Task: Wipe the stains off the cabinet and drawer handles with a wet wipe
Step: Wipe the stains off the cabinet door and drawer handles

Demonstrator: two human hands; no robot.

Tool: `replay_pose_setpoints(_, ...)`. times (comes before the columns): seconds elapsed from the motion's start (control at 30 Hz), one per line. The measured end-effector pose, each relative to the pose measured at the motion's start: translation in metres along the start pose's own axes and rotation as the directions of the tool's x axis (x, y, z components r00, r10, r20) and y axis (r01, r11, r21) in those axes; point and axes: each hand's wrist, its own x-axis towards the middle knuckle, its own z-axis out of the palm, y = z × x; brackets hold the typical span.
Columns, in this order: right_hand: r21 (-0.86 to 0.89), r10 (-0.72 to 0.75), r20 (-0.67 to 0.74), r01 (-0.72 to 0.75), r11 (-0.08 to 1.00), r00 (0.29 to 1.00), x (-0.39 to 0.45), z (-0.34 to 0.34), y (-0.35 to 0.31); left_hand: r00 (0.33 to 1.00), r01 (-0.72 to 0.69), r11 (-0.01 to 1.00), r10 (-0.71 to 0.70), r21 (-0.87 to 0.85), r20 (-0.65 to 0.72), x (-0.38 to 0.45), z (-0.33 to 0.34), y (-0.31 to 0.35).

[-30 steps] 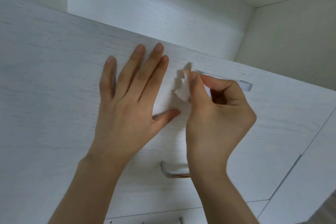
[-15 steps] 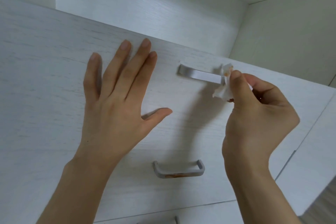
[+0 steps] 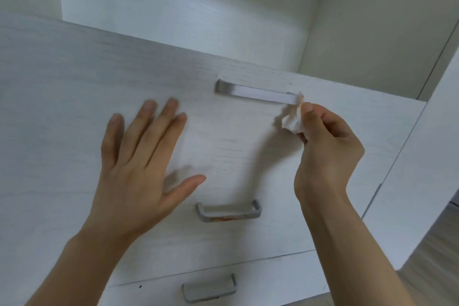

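Your right hand (image 3: 327,141) has slid the crumpled wet wipe (image 3: 293,122) to the top handle's (image 3: 258,94) right end, thumb and fingers pinched on it. Your left hand (image 3: 141,161) lies flat, fingers spread, on the pale wood-grain drawer front (image 3: 62,97). The middle handle (image 3: 229,211) shows orange stains.
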Motion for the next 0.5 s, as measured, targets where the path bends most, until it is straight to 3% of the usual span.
replay_pose_setpoints(0.2, -0.134, 0.038, 0.021, -0.035, 0.99, 0.999, -0.029, -0.036, 0.035, 0.992, -0.049, 0.994, 0.037, 0.101, 0.122, -0.075, 0.014, 0.015)
replay_pose_setpoints(0.5, -0.336, 0.084, 0.068, -0.057, 0.94, 0.994, -0.067, -0.09, 0.082, 0.995, 0.042, 0.979, -0.059, 0.201, 0.081, -0.093, 0.04, 0.032)
